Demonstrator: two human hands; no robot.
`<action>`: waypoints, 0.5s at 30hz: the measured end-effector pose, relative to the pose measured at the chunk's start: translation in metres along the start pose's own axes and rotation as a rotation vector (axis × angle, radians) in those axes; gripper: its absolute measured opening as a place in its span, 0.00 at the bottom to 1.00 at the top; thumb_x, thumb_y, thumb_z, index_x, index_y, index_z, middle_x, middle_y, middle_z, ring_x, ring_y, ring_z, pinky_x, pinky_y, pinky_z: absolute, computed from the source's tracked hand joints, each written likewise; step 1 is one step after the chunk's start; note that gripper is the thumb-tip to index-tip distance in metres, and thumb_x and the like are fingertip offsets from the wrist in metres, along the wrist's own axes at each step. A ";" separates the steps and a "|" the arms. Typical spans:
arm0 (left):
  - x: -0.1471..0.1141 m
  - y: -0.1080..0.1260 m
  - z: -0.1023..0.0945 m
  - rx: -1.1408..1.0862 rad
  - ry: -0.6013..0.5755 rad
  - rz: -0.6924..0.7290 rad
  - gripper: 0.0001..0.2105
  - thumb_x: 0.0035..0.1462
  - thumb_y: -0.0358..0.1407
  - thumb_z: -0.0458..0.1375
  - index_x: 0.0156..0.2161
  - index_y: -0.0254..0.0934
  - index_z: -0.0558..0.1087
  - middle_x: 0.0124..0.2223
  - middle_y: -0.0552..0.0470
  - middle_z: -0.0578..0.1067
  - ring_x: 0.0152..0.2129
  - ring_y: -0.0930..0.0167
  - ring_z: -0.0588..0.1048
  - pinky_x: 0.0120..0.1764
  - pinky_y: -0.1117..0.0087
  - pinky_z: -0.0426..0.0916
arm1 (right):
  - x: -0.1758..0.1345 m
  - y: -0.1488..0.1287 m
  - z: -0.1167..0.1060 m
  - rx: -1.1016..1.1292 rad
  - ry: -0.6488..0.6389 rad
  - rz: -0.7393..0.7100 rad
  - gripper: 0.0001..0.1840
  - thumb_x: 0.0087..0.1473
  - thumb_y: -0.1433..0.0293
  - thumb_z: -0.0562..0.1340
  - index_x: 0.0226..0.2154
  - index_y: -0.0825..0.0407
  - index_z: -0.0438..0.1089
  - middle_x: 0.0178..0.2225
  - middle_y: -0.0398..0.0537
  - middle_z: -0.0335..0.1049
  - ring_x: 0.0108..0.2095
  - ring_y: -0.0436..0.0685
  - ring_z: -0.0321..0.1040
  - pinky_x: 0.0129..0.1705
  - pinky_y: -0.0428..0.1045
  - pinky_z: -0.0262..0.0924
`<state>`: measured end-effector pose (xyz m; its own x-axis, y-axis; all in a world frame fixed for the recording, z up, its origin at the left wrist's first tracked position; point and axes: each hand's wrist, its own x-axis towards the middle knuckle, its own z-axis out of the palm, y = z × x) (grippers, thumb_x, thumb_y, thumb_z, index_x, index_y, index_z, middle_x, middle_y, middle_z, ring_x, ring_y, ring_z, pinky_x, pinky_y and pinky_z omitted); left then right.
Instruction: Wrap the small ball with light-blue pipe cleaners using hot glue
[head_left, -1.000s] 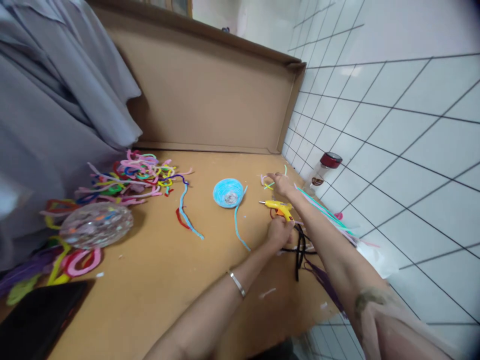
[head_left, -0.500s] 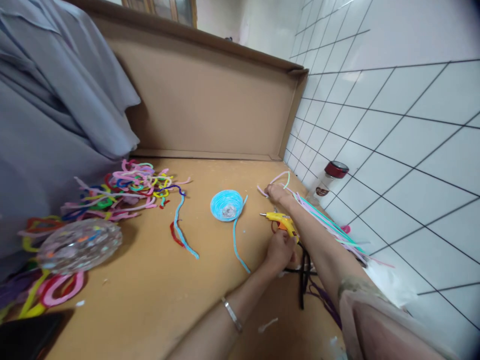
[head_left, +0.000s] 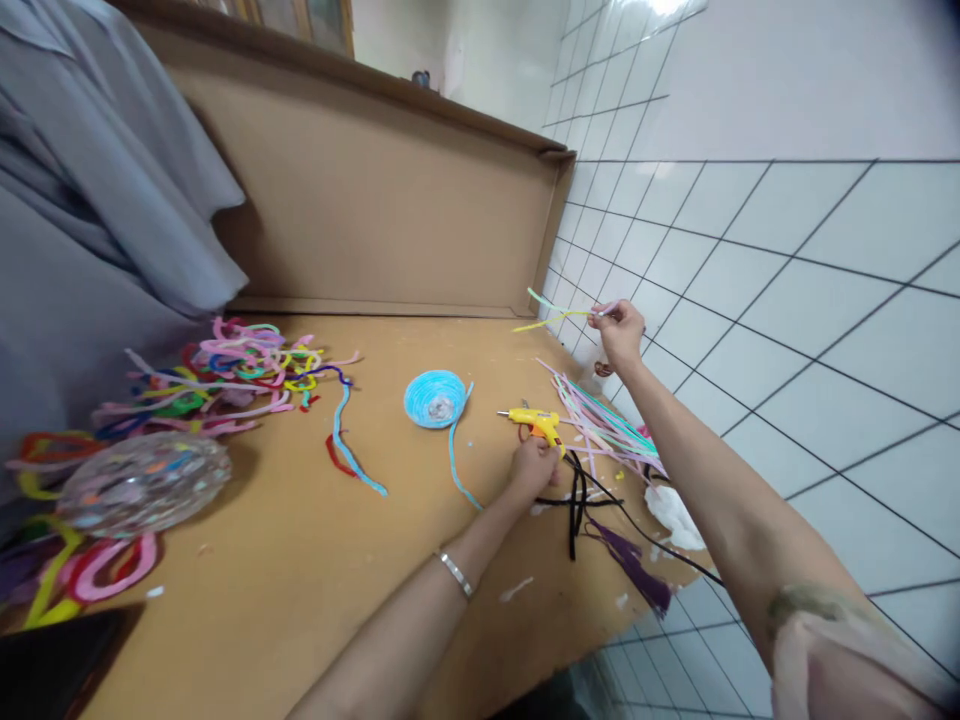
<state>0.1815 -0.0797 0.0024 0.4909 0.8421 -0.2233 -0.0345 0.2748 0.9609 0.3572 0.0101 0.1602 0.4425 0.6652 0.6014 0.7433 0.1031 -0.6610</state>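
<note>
My left hand [head_left: 535,468] is closed around the handle of a yellow hot glue gun [head_left: 534,417], whose nozzle points left. Raised near the tiled wall, my right hand [head_left: 619,334] pinches a few thin pipe cleaners [head_left: 556,318], yellow, mint and lilac, their ends sticking out to the left. Left of the glue gun sits a small bowl-shaped coil of blue pipe cleaner [head_left: 435,398] with a greyish centre, its loose tail trailing on the table. Below my right forearm lies a bundle of pastel pipe cleaners [head_left: 600,420].
A tangled heap of colourful pipe cleaners [head_left: 225,370] and a clear patterned plastic dish [head_left: 146,485] lie left. A cardboard panel [head_left: 375,190] stands behind. Black pipe cleaners [head_left: 576,510], a purple tassel [head_left: 634,565] and white wadding [head_left: 675,517] are near the right edge. Grey cloth [head_left: 97,170] hangs left.
My right hand has lifted from the table and moved right and up, with pipe cleaners in its fingers. My left hand still holds the glue gun. The view has shifted slightly right.
</note>
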 end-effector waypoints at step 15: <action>-0.003 0.007 0.000 -0.024 0.000 -0.071 0.06 0.58 0.33 0.59 0.40 0.34 0.68 0.25 0.57 0.71 0.15 0.77 0.71 0.24 0.75 0.73 | -0.132 0.051 -0.128 -1.052 -1.030 -0.074 0.11 0.45 0.79 0.62 0.31 0.51 0.77 0.35 0.51 0.78 0.37 0.56 0.73 0.37 0.46 0.60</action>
<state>0.1801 -0.0804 0.0094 0.4932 0.8200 -0.2906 -0.0203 0.3449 0.9384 0.4012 -0.1676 0.1042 0.1792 0.9497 -0.2566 0.9614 -0.1138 0.2504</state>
